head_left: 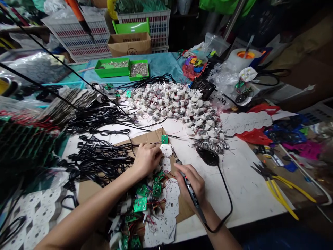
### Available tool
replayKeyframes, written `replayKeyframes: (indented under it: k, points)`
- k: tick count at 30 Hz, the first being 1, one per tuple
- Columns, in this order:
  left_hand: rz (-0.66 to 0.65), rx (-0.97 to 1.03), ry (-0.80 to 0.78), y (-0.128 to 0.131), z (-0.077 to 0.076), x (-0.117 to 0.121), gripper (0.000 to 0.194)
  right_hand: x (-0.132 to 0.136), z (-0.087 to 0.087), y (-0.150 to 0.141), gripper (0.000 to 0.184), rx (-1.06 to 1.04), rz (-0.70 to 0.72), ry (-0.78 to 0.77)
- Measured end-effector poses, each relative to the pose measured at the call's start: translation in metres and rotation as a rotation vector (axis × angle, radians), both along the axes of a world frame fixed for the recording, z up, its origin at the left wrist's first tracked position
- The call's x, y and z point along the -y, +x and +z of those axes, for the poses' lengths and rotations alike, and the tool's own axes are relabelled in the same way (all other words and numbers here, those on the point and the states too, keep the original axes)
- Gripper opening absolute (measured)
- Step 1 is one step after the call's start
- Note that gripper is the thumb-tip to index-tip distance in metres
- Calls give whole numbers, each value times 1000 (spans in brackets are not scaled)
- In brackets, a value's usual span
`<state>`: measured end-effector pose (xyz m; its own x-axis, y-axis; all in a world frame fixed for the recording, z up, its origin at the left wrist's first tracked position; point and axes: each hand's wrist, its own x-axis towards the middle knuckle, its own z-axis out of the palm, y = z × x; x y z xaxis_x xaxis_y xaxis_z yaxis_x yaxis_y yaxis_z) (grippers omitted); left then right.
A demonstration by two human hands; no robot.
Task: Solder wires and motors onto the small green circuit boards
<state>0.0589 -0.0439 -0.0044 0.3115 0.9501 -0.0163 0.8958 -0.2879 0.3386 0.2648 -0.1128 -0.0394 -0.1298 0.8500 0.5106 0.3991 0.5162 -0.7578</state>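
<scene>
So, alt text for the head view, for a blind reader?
The right hand holds a soldering iron, its tip beside a small white piece; the left hand is opposite, near a green circuit board. Black cables lie at left, white parts heaped beyond.

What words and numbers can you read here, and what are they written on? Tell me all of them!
None reads clearly enough to quote.
Cardboard box: printed characters and a round mark, too small and blurred to read.
White surface beside the black round grille: dark marks like handwriting, too blurred to read.
Soldering iron: a tiny red glow; can't tell if it's numbers.
</scene>
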Motion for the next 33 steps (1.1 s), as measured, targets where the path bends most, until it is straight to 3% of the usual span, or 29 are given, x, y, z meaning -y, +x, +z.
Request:
replayKeyframes:
  k: [5,18,33]
  points:
    - [7,-72,4,3,5,2,15,4,0,3,28,-19,17,-13]
    - [46,-98,-176,9,12,-6,16,6,-3,1,28,-51,112,-50]
    - [28,-99,-159,8,10,-6,16,5,-1,-1,25,-20,116,-71]
